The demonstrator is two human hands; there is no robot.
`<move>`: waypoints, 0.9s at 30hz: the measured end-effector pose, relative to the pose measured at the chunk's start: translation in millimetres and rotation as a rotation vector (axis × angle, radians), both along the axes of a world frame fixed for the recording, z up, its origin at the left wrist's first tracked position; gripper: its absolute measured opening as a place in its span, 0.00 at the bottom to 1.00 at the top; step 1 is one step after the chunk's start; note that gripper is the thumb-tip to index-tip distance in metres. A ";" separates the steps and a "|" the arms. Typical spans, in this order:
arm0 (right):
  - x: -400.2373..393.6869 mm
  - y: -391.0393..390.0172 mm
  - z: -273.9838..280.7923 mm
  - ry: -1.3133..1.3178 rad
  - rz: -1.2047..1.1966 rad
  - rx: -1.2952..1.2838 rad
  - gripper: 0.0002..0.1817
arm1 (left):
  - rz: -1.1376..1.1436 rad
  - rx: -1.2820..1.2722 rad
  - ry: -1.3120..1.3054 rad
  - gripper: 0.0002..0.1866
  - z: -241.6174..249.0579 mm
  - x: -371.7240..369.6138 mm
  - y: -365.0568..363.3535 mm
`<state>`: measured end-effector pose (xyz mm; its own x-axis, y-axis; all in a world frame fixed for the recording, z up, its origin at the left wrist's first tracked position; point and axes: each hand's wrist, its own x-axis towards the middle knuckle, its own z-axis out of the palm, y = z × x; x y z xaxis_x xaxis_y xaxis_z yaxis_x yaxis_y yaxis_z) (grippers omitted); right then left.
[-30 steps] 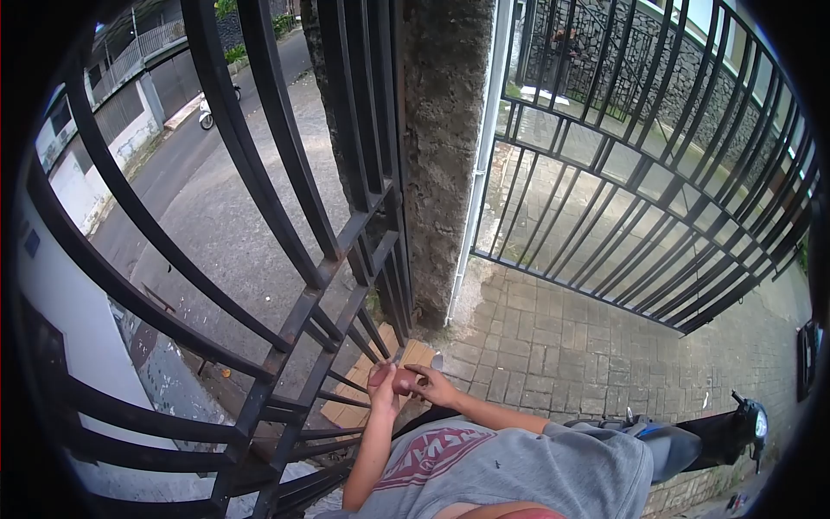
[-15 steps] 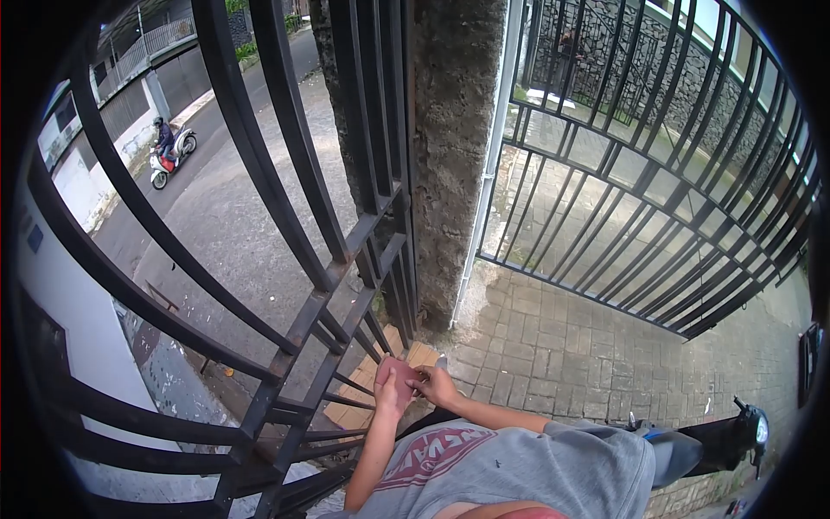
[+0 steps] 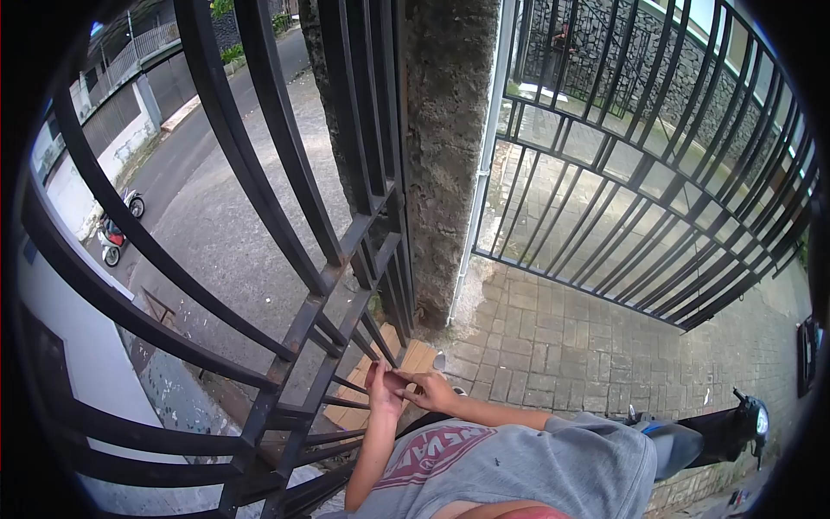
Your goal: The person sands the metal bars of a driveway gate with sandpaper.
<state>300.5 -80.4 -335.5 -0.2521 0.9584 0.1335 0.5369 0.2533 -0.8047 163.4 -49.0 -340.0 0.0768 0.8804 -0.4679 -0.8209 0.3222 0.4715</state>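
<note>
My left hand (image 3: 383, 401) is closed around a small folded reddish-brown sheet (image 3: 391, 381) that looks like sandpaper. On its other edge, the fingers of my right hand (image 3: 434, 394) pinch the same sheet. Both hands are close together in front of my body. Just beside them stand the black metal bars of a gate (image 3: 322, 303), with rusty marks at some joints. Part of the sheet is hidden by my fingers.
A rough concrete pillar (image 3: 445, 156) rises ahead, with a second black gate (image 3: 622, 164) to its right. A parked motorbike (image 3: 692, 445) is at my right. Beyond the bars runs a road with a red-and-white scooter (image 3: 112, 233). Tan tiles (image 3: 415, 356) lie below my hands.
The sheet has tilted and shows less of its face, while my right fingers have stretched further over it. On the road the scooter has moved down and left.
</note>
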 end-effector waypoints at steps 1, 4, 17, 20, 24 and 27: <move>1.8 -1.4 2.7 -0.038 0.049 0.039 0.31 | 0.004 -0.043 0.013 0.08 -6.6 -1.5 3.7; 7.9 3.3 -5.5 0.029 0.152 -0.108 0.39 | -0.053 -0.107 0.071 0.09 -34.1 -9.3 8.6; 23.7 4.3 -24.6 0.005 0.162 0.045 0.39 | -0.219 -0.096 0.129 0.13 -29.0 -4.6 10.7; 25.1 12.2 -33.7 0.076 0.139 0.108 0.35 | -0.235 -0.119 0.076 0.14 -36.3 -6.7 14.5; 21.4 9.5 -23.4 0.172 0.047 -0.273 0.33 | -0.155 -0.112 0.071 0.12 -37.5 2.2 14.9; 13.6 4.3 -23.4 0.516 -0.088 -0.495 0.30 | -0.186 0.004 -0.021 0.17 -45.8 1.3 18.3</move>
<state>314.1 -76.1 -358.8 -0.1936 0.9511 -0.2407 0.0590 -0.2336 -0.9705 164.8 -30.6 -385.8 0.2487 0.8520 -0.4607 -0.7570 0.4677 0.4563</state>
